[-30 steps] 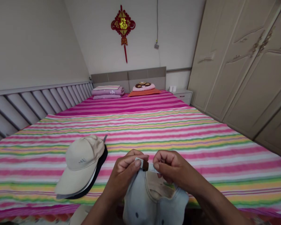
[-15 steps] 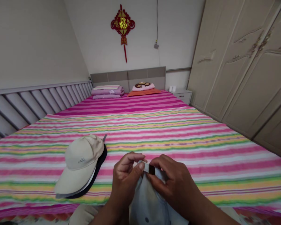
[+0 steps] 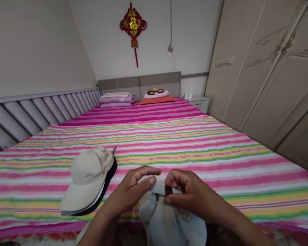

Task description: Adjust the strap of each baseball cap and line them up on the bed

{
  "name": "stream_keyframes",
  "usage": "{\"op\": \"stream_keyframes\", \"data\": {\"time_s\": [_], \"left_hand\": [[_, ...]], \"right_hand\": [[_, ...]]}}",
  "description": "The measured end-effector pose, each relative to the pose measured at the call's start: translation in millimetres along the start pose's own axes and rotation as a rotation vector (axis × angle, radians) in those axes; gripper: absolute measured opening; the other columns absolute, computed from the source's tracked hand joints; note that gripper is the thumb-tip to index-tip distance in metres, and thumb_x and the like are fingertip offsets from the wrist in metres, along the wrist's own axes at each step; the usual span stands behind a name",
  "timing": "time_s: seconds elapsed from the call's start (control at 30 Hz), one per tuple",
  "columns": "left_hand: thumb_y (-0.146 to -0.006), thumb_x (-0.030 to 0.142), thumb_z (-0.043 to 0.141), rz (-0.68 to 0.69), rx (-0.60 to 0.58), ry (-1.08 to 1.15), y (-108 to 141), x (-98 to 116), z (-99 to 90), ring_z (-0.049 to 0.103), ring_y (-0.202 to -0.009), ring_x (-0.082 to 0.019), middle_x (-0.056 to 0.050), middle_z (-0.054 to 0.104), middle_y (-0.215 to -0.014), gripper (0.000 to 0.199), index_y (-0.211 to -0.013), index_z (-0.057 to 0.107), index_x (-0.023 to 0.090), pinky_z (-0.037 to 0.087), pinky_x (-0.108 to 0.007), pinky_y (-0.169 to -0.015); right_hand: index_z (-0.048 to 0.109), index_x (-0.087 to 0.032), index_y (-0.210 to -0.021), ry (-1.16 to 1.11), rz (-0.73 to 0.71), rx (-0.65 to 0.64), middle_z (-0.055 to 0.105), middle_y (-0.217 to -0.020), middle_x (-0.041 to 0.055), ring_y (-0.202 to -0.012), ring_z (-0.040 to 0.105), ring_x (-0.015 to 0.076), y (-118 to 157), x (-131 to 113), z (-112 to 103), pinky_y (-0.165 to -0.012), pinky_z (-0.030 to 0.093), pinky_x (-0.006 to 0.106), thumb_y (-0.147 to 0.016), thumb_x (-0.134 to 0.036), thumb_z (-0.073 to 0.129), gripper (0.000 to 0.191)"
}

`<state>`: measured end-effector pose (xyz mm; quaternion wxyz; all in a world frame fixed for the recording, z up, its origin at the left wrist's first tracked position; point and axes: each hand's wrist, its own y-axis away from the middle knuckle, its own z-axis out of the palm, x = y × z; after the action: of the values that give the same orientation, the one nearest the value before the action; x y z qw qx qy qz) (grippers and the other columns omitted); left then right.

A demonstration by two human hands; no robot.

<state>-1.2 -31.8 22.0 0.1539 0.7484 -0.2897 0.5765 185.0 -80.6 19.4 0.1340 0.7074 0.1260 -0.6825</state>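
Observation:
A light blue cap (image 3: 164, 218) is at the lower middle, its back strap (image 3: 157, 189) turned up toward the camera. My right hand (image 3: 186, 191) pinches the strap at a dark brown patch. Left of the strap, my left hand (image 3: 140, 186) has its thumb and forefinger apart, the thumb tip beside the strap's end; whether it touches is hard to tell. Further left, a beige cap (image 3: 86, 167) lies on top of a white one and a dark one (image 3: 110, 176), brims pointing to the lower left.
The caps lie on a striped bedsheet (image 3: 195, 150). Folded purple bedding (image 3: 120, 99) and a pink pillow (image 3: 156, 95) rest by the headboard (image 3: 159, 82). A metal rail (image 3: 41, 106) runs along the left, a wardrobe (image 3: 256, 78) and nightstand (image 3: 200, 103) stand right.
My left hand has loosened from the strap and its fingers have spread. The light blue cap has shifted slightly down, and my right hand still grips its strap.

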Motion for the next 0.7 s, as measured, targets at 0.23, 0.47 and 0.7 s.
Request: {"op": "stream_keyframes", "data": {"time_s": [0.23,0.47,0.7], "left_hand": [[-0.075,0.045,0.054,-0.188,-0.314,0.211,2.7,-14.7,9.1,0.029,-0.052,-0.008,0.003,0.036,-0.056,0.032,-0.068,0.056,0.014,0.023,-0.022,-0.048],[-0.067,0.049,0.061,-0.214,-0.205,0.392,1.7,-27.1,2.8,0.023,-0.048,-0.006,0.005,0.032,-0.052,0.039,-0.058,0.046,0.014,0.016,-0.023,-0.047],[-0.064,0.042,0.065,-0.246,-0.184,0.519,-1.8,-40.9,12.4,0.028,-0.047,-0.005,0.003,0.041,-0.053,0.033,-0.060,0.052,0.012,0.018,-0.022,-0.046]], "right_hand": [[0.057,-0.013,-0.088,-0.291,0.086,-0.117,0.053,-0.066,-0.0011,-0.052,0.042,0.0061,-3.6,9.7,-15.3,-0.047,0.028,0.019,-0.066,-0.047,0.067,0.042],[0.061,-0.009,-0.069,-0.260,0.160,-0.289,0.053,-0.058,-0.0013,-0.049,0.041,0.0057,4.1,35.0,-35.7,-0.048,0.026,0.019,-0.059,-0.042,0.074,0.037],[0.052,-0.013,-0.055,-0.594,0.108,-0.065,0.054,-0.046,0.0001,-0.037,0.043,0.0058,3.6,46.8,-25.3,-0.039,0.027,0.017,-0.063,-0.037,0.071,0.032]]}}
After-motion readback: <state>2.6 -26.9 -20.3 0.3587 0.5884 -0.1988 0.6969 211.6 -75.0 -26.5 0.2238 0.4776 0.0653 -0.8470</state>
